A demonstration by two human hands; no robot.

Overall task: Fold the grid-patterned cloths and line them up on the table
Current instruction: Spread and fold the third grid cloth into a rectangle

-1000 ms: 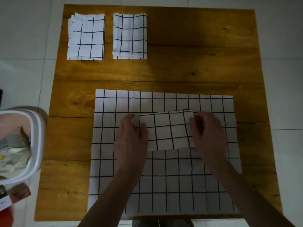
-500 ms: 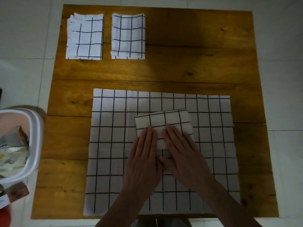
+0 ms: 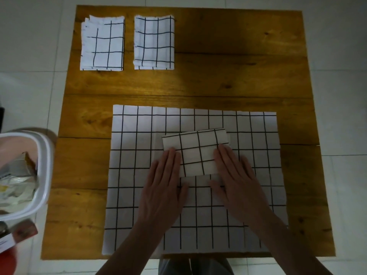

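A top-down view of a wooden counter (image 3: 228, 76) standing on a pale tiled floor (image 3: 337, 96). A large white cloth with a black grid (image 3: 139, 175) lies spread flat over the near half of the counter. On top of it, near its middle, sits a smaller folded grid cloth (image 3: 198, 151), slightly tilted. The left hand (image 3: 162, 187) lies flat on the folded cloth's left edge, and the right hand (image 3: 236, 183) lies flat on its right edge; the fingers (image 3: 224, 157) of both hands are straight and together, pressing down and gripping nothing. At the far left corner of the counter, two more folded grid cloths sit side by side, just apart: the left folded cloth (image 3: 102, 44) and the right folded cloth (image 3: 154, 42). A white tub (image 3: 44, 175) holding packets stands beside the counter on the left.
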